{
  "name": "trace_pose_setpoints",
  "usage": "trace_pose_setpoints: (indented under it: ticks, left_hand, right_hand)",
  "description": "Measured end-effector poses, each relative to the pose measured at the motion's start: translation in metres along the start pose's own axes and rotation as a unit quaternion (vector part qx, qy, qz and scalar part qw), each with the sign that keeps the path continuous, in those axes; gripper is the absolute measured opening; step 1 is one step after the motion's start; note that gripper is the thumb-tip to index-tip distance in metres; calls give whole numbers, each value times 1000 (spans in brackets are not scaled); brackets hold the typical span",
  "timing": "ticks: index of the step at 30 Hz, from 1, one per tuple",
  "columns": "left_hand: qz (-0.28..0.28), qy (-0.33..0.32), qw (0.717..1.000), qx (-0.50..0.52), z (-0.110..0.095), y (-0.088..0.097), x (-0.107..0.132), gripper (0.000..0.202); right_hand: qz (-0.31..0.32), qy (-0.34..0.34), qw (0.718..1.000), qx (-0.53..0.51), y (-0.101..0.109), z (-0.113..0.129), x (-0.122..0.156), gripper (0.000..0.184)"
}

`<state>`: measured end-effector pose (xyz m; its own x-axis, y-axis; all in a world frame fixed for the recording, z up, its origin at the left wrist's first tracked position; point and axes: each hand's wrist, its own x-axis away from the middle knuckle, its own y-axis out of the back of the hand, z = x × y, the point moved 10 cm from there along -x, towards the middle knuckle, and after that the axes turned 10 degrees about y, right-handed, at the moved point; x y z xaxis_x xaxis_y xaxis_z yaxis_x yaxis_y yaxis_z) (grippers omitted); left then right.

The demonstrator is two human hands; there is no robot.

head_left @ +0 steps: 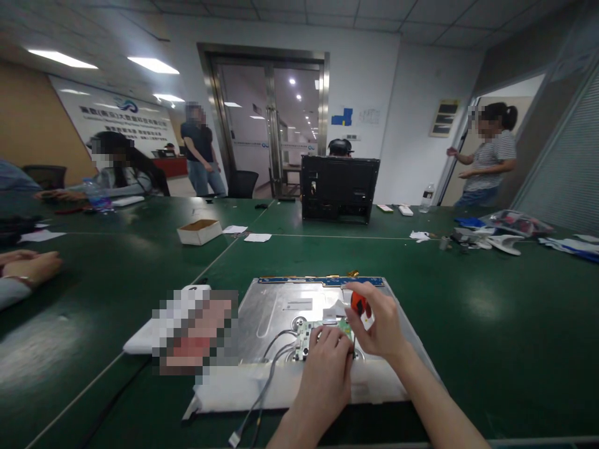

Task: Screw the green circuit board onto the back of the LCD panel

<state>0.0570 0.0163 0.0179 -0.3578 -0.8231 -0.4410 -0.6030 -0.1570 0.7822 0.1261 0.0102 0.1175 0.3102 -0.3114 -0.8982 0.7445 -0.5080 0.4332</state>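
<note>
A flat silvery metal panel (276, 305), likely the back of a display, lies in front of me. A small green circuit board (304, 340) sits at its middle, with dark cables (270, 374) running from its left side. My left hand (330, 358) is over the board, its bent fingers pressed on it and covering much of it. In my right hand (377, 321) is a screwdriver with a red-orange handle (359, 304), held upright between thumb and fingers. Its thin shaft points down at the board's right edge beside my left fingertips; the tip is hidden.
A blue circuit strip (304, 281) runs along the panel's far edge. Left of the panel lie a white object (145, 333) and a blurred-out item. Farther back are an open box (199, 232) and a black panel standing upright (340, 187). Another person's hands (32, 267) rest at left.
</note>
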Motion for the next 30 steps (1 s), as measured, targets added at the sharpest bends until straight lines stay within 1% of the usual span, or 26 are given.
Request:
trace_pose_setpoints:
  ticks: [4, 10, 15, 17, 19, 21, 23, 27, 30]
  left_hand:
    - [4, 2, 1000, 5, 0, 0, 0, 20]
    - [-24, -8, 1000, -5, -5, 5, 3, 22]
    - [-16, -16, 1000, -12, -12, 7, 14, 19]
    - [-3, -43, 999, -16, -18, 5, 21, 20]
    - [5, -87, 996, -21, -24, 2, 29, 22]
    - [8, -127, 991, -33, -28, -2, 36, 24]
    - [2, -153, 987, -50, -28, -6, 41, 31]
    - [-44, -174, 981, -71, -25, -10, 45, 41]
    - [-52, -177, 980, -76, -24, -14, 46, 42]
  right_hand:
    - [4, -6, 1000, -15, 1, -1, 1, 36]
    - [-26, -1, 999, 22, 4, -1, 1, 28]
    - [-38, 9, 998, 51, 6, 0, 1, 21]
    - [-37, 6, 998, 52, 7, -1, 1, 19]
    - [-28, 1, 999, 39, 6, -2, 1, 20]
    - [-15, -4, 1000, 14, 5, -3, 1, 25]
    - [-6, -10, 1000, -8, 4, -4, 1, 31]
    - [-6, -16, 1000, -7, 2, -6, 4, 34]
    - [-10, -13, 1000, 9, 1, -6, 5, 34]
